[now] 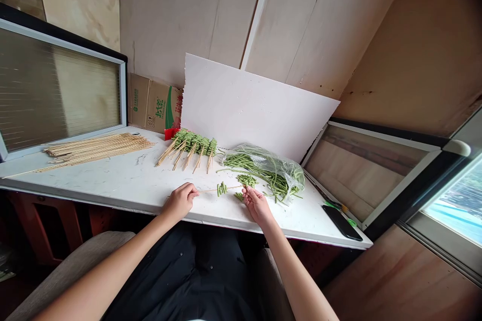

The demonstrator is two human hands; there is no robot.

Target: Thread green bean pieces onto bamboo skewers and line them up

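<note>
My left hand (181,201) is closed around the blunt end of a thin bamboo skewer (205,191), held level just above the table's front edge. Several short cut pieces of green bean (222,189) are threaded crosswise on its middle. At the skewer's other end, my right hand (256,204) pinches with thumb and fingers what looks like another bean piece, mostly hidden by the fingertips. Beside that hand lies a small heap of cut bean pieces (246,180), with a few more (239,195) nearer to me.
Loaded bean skewers (196,143) are stacked at the back, left of a clear plastic bag (293,170) of long green beans (259,168). Bare skewers (101,148) lie at left. A black phone (342,222) rests at right; a white board (256,103) and a carton (156,104) stand behind.
</note>
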